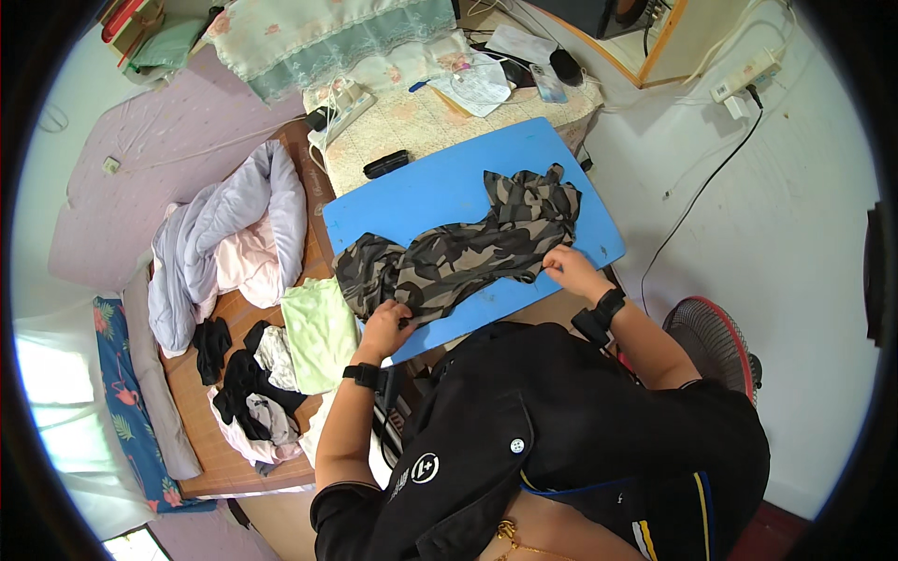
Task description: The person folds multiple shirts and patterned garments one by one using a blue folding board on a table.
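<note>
From my end of the head feed, I've got the camo garment (pixel 458 262) stretched in a long, rumpled strip across the blue tabletop (pixel 421 201), and both hands are on the edge closest to the body. Left hand (pixel 383 329) sits at the lower left corner of it, fingers curled in on the fabric; can't tell if that's a real pinch or just a press, since the thumb side is hard to make out. Right hand (pixel 572 272) is up at the right end of that same edge, narrow grip, fingertips pinched on a bit of cloth. So most of the garment lies between the hands and beyond them, with a bunched part sticking up past the right hand toward the far side.

Black case (pixel 386 165) sits near the table's far edge, well apart from both hands. Pale green cloth (pixel 320 335) is just left of the garment, and the red-rimmed fan (pixel 718 338) stands right of the right forearm.
</note>
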